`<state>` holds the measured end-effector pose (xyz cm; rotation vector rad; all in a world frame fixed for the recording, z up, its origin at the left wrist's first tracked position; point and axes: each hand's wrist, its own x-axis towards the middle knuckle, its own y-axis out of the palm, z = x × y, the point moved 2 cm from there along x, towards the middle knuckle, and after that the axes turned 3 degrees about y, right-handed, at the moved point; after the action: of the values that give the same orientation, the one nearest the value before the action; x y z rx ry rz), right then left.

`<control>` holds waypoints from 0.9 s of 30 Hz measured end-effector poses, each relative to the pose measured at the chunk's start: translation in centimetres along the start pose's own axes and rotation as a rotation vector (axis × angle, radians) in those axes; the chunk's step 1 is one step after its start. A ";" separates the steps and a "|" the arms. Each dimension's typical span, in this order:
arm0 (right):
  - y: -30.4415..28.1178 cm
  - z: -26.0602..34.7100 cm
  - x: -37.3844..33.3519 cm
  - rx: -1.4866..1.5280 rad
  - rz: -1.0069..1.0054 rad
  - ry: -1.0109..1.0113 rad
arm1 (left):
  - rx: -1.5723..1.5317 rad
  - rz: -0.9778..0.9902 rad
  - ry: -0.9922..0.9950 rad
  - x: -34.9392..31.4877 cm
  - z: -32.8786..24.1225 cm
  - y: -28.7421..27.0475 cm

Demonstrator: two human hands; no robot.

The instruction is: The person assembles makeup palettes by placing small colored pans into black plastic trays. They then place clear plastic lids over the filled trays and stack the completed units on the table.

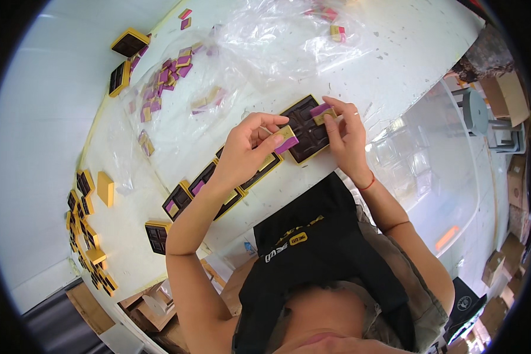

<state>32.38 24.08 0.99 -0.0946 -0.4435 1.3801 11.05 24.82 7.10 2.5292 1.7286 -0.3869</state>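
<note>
Before me on the white table lies a yellow-edged box with a dark compartmented tray (307, 140). My left hand (249, 148) pinches a small gold-and-purple packet (286, 139) over the tray's left edge. Over its upper right part, my right hand (349, 140) grips another small gold-and-purple packet (322, 113) between thumb and fingers. A row of similar open boxes (202, 177) runs down to the left, partly hidden by my left forearm. Several of these have a purple or gold packet inside.
Clear plastic bags (271, 44) spread over the far table, beside a heap of purple-and-gold packets (174, 74). Stacked yellow-and-black boxes (85, 230) stand along the left edge. A translucent plastic bin (422, 171) sits to my right, with a grey-blue stool (473, 109) beyond it.
</note>
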 end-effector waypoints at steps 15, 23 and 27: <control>-1.3 1.0 5.2 0.472 0.535 0.198 | 0.159 -0.129 0.110 -0.3 1.5 -0.3; 0.9 2.1 7.4 0.002 0.613 -0.239 | -0.081 -0.155 0.026 -1.0 0.5 0.2; 0.6 1.5 8.1 -0.048 0.659 -0.293 | 0.086 -0.107 0.096 -0.6 0.9 0.1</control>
<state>32.25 31.72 4.15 -0.0806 -0.7305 2.0442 10.74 24.07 6.39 2.5606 1.9283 -0.3575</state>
